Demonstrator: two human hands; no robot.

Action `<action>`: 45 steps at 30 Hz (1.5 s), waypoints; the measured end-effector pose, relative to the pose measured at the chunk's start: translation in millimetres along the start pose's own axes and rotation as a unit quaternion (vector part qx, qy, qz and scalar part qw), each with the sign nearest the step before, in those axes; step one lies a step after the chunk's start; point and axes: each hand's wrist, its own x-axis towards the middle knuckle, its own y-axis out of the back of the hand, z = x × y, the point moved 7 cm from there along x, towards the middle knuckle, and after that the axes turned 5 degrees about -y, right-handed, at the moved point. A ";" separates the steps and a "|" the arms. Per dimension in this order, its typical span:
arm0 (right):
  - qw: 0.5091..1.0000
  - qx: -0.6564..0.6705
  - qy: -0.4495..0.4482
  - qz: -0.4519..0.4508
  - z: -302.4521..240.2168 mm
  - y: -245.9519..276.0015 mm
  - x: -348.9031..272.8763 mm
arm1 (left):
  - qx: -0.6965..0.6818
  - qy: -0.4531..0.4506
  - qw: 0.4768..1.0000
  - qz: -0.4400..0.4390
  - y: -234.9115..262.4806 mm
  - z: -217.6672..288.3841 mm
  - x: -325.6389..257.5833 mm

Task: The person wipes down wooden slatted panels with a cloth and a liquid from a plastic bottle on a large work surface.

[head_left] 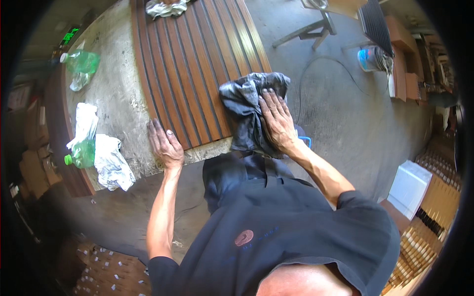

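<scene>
A brown slatted wooden panel [190, 64] with dark grooves lies on the worn, pale table [116, 74]. My left hand [165, 146] rests flat at the panel's near left corner, its fingers stretched out and nothing in it. At the near right corner, a crumpled dark grey rag [242, 111] covers part of the panel and hangs past its edge. My right hand [277, 121] presses on this rag from above, fingers extended; what lies beneath the palm is hidden. At the panel's far end is a white cloth [165, 9], with what looks like part of another person's hand on it.
Left on the table are two green-tinted plastic bottles, one far [84, 62] and one near [85, 154], beside a crumpled white cloth [112, 163]. Beyond the floor to the right stand a blue-and-white bucket [366, 59] and a trestle leg [323, 29]. A pale box [409, 190] sits lower right.
</scene>
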 end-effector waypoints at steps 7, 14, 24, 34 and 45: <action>0.985 -0.087 0.021 0.145 64.8 -14.8 167.1 | -0.025 -0.008 1.000 -0.010 -8.5 13.2 9.0; 0.999 0.015 0.036 -0.005 -26.1 -32.3 64.0 | -0.027 0.028 0.999 0.029 5.4 -5.0 -3.6; 0.998 -0.007 0.051 0.045 -47.7 -53.7 190.6 | -0.033 0.040 0.998 0.023 -0.9 7.6 10.4; 0.987 0.005 0.121 -0.107 -104.7 -58.1 55.4 | -0.029 0.051 0.998 0.021 2.1 0.2 1.6; 0.990 0.029 0.130 0.034 -95.4 -95.8 217.8 | -0.065 0.077 0.993 0.052 6.7 -5.4 -0.5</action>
